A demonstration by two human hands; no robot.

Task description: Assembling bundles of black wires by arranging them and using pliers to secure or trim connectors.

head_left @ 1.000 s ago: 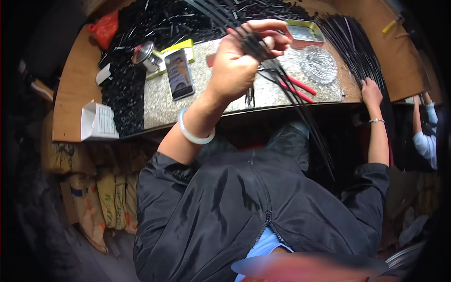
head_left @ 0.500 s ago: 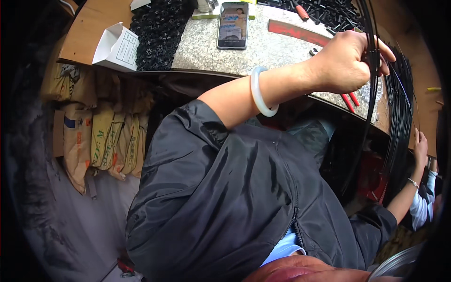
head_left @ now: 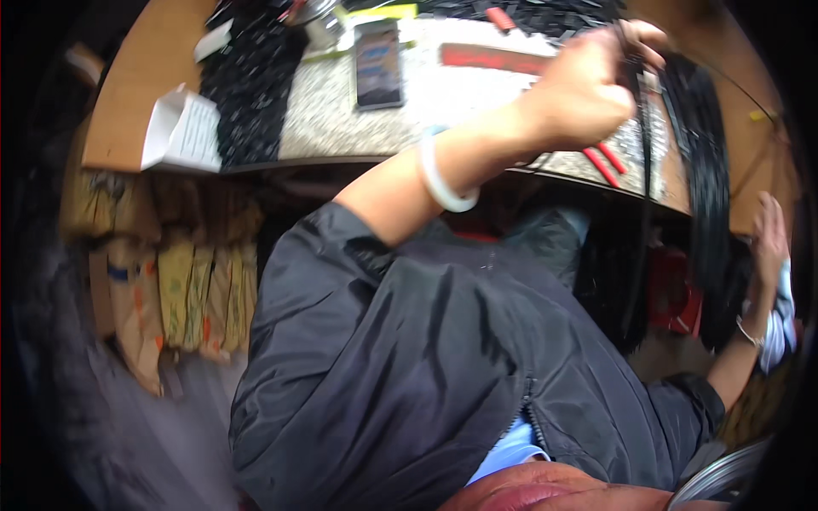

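Observation:
My left hand [head_left: 579, 92], with a pale bangle at its wrist, reaches across to the right over the far side of the work table. Its fingers are closed round a bunch of thin black wires [head_left: 645, 170], whose long ends hang down past the table edge. Beyond them a thicker bundle of black wires [head_left: 697, 136] lies over the table's edge. At the far right, my right hand [head_left: 771, 234] is raised by the table edge, fingers stretched upward, slightly blurred. I see nothing held in it. Red-handled pliers [head_left: 605, 164] lie below my left hand.
On the speckled board [head_left: 332, 128] lie a phone [head_left: 377, 68] and a red-marked strip [head_left: 490, 58]. Small black parts [head_left: 251, 111] are heaped beside a white box [head_left: 183, 128]. Brown paper bags [head_left: 179, 294] stand under the table. Another person's light blue sleeve [head_left: 780, 319] shows at right.
The view has shifted and blurred. My left hand has moved a little farther out with the wires. My right hand has risen and moved outward, its fingers now straightened.

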